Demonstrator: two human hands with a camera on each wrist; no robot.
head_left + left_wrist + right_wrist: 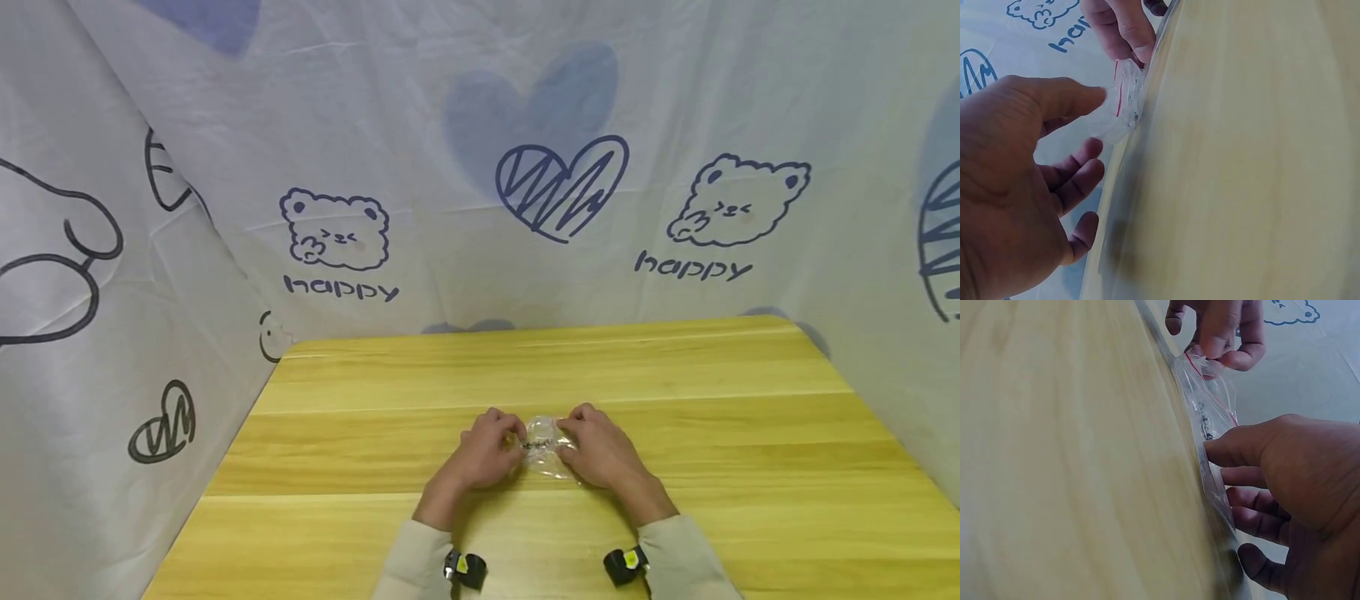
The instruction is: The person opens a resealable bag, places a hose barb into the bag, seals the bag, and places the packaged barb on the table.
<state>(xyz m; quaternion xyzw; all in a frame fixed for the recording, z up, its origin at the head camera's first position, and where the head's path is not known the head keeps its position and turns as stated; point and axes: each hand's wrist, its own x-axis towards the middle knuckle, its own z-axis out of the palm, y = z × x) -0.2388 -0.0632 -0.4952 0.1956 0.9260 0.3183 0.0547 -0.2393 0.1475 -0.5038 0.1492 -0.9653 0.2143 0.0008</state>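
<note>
A small clear zip-lock bag [546, 461] with a red seal line lies low over the wooden table between the two hands. Small dark bits show inside it through the plastic [1204, 419]. My left hand [489, 450] pinches the bag's left edge near the red line, thumb and forefinger meeting there in the right wrist view, its other fingers loosely bent and apart from the bag. On the opposite side, my right hand [603, 450] holds the bag with the thumb on the near face and fingertips [1241, 477] behind it.
The yellow wood-grain table [360, 450] reaches back to a white cloth [442, 250] printed with hearts and bears. More cloth hangs at the left and right. A black wrist strap [467, 570] is on the left sleeve, another [624, 567] on the right.
</note>
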